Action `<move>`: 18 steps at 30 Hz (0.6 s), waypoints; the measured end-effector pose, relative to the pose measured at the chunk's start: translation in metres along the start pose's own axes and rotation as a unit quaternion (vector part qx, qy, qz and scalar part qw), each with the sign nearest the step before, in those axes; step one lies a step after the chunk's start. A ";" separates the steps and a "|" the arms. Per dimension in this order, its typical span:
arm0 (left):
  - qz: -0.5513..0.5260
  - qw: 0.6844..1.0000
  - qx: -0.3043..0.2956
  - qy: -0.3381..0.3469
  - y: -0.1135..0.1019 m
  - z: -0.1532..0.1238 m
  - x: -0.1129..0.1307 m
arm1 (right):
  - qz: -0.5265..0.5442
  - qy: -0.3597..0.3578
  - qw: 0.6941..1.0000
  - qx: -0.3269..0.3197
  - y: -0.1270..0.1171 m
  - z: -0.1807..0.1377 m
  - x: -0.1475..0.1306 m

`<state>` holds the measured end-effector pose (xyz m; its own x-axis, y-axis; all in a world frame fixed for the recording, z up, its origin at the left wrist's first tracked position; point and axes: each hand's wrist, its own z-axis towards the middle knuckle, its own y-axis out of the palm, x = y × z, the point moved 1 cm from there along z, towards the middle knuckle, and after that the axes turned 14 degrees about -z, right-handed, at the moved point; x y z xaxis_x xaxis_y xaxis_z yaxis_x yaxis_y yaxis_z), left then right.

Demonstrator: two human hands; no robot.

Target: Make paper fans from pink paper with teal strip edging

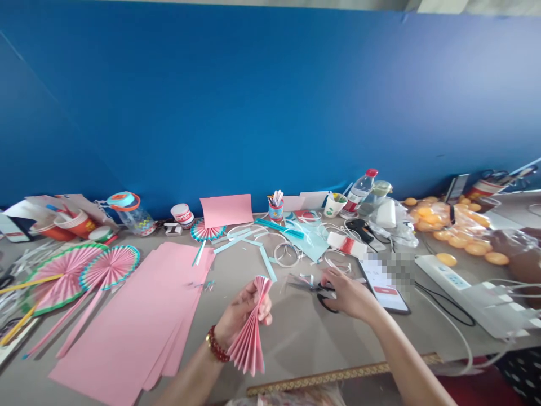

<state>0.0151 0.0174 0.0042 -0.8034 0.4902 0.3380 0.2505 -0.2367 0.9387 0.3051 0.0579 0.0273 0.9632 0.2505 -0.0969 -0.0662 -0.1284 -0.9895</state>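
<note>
My left hand [243, 313] is closed around a pleated pink paper fan [252, 332], pinching it near the middle so the folds spread above and below. A red bead bracelet sits on that wrist. To the right, my right hand [346, 293] rests on black-handled scissors [315, 288] lying on the grey table [296, 332], fingers curled over the handles.
A stack of pink paper sheets [135, 321] lies at the left. Finished round fans [84, 273] sit beyond it. A phone [386, 287], a power strip [443, 276], paper strips, cups, bottles and a bag of orange balls [456, 228] crowd the back and right.
</note>
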 end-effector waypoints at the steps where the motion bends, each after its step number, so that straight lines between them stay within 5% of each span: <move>1: -0.006 1.000 -0.003 -0.005 -0.001 0.000 0.000 | 0.017 -0.006 1.000 0.006 -0.005 0.000 -0.001; 5: -0.030 0.999 -0.016 -0.022 -0.004 0.001 -0.003 | 0.193 -0.075 0.978 0.040 -0.022 0.003 -0.029; 10: -0.051 0.997 -0.020 -0.051 -0.003 -0.002 -0.005 | 0.464 -0.223 0.857 0.002 -0.018 0.021 -0.098; 18: -0.080 0.996 0.020 -0.031 -0.002 -0.002 -0.002 | 0.674 -0.159 0.717 -0.080 -0.002 0.031 -0.142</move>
<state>0.0153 0.0153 0.0018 -0.7999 0.5708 0.1853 0.1438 -0.1175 0.9826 0.1600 0.0522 0.0398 -0.0581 -0.0017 -0.9983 -0.8256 -0.5621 0.0490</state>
